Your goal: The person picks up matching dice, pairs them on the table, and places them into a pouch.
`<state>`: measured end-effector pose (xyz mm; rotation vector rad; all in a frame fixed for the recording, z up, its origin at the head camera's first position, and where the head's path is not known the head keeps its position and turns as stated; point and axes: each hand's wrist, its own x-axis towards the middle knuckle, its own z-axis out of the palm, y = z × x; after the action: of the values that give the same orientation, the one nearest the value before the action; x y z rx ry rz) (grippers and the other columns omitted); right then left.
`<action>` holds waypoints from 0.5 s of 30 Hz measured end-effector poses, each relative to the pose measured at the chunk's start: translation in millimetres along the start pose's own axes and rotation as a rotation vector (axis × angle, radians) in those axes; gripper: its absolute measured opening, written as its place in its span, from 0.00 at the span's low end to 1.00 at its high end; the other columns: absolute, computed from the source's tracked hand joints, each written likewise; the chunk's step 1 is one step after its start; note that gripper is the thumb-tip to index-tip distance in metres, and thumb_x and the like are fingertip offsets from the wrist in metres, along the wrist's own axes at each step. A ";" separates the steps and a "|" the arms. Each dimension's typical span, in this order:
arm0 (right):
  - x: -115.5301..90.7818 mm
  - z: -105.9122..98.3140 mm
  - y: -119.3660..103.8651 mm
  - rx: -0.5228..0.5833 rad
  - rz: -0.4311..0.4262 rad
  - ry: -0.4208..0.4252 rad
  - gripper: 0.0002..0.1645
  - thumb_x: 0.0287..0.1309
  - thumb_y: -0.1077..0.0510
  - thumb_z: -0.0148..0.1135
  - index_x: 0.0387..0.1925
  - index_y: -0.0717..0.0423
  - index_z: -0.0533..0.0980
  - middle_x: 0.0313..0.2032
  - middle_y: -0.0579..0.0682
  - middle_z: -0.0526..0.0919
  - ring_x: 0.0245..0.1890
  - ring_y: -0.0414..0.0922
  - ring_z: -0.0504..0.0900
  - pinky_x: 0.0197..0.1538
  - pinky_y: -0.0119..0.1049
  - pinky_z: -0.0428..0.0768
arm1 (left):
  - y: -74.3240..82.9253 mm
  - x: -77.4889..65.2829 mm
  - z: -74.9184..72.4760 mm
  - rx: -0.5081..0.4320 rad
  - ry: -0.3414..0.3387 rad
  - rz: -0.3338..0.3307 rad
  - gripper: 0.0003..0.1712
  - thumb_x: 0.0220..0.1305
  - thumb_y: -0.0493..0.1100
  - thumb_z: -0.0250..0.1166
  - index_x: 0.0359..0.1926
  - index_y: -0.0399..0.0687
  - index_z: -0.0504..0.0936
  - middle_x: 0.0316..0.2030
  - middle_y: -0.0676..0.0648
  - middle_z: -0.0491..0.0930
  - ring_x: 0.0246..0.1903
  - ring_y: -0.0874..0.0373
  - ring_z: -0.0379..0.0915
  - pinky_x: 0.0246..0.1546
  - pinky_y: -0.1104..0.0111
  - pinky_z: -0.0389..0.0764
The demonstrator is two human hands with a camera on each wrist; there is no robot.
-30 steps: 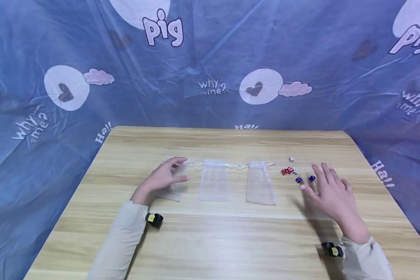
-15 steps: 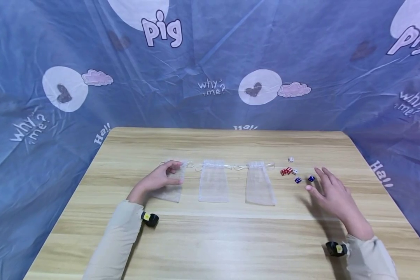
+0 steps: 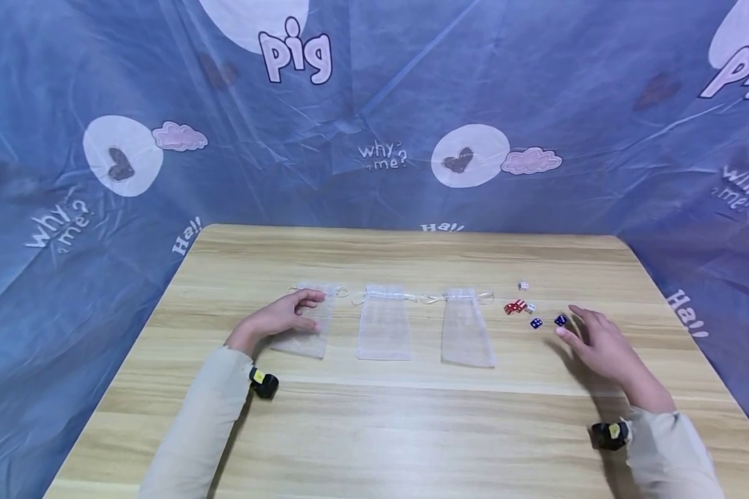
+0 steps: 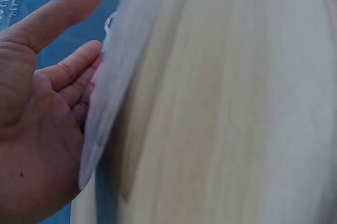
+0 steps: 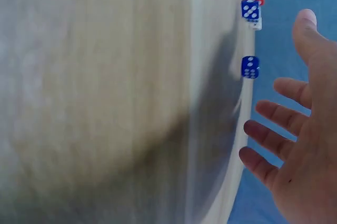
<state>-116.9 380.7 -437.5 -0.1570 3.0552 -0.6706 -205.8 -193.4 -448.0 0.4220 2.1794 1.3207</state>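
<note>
In the head view, my left hand [image 3: 281, 317] hovers over the leftmost sheer white drawstring pouch [image 3: 315, 343], partly hiding it. Its thumb and fingers are relaxed and apart, with nothing between them; the left wrist view shows the pouch [image 4: 118, 77] beyond the palm. My right hand [image 3: 608, 352] is above the table just right of the dice, fingers loosely spread and holding nothing. Closest to it lies a blue die [image 3: 560, 320], with another blue die [image 3: 536, 323] to its left. Two touching red dice [image 3: 521, 305] and a white die [image 3: 530, 308] sit behind, and a second white die [image 3: 523, 285] farther back.
A middle pouch [image 3: 383, 329] and a right pouch [image 3: 467, 333] lie flat in a row with the first, their ribbon ties spread at the far ends. The wooden table [image 3: 374, 430] meets a blue printed cloth [image 3: 349, 187] behind and at both sides.
My left hand has drawn back a little to the left over its pouch. The right hand has shifted right, away from the dice. Pouches and dice keep their places on the table.
</note>
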 end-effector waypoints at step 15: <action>13.7 -2.9 7.1 0.046 0.051 -0.099 0.37 0.68 0.46 0.54 0.61 0.75 0.63 0.53 0.80 0.61 0.49 0.70 0.66 0.48 0.66 0.68 | -3.9 0.8 2.2 0.011 0.045 0.020 0.39 0.55 0.37 0.71 0.67 0.40 0.64 0.67 0.39 0.63 0.66 0.42 0.59 0.67 0.50 0.61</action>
<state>-131.4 386.9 -437.7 -0.1072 2.9361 -0.7076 -205.0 -193.3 -452.5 0.4235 2.2256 1.3412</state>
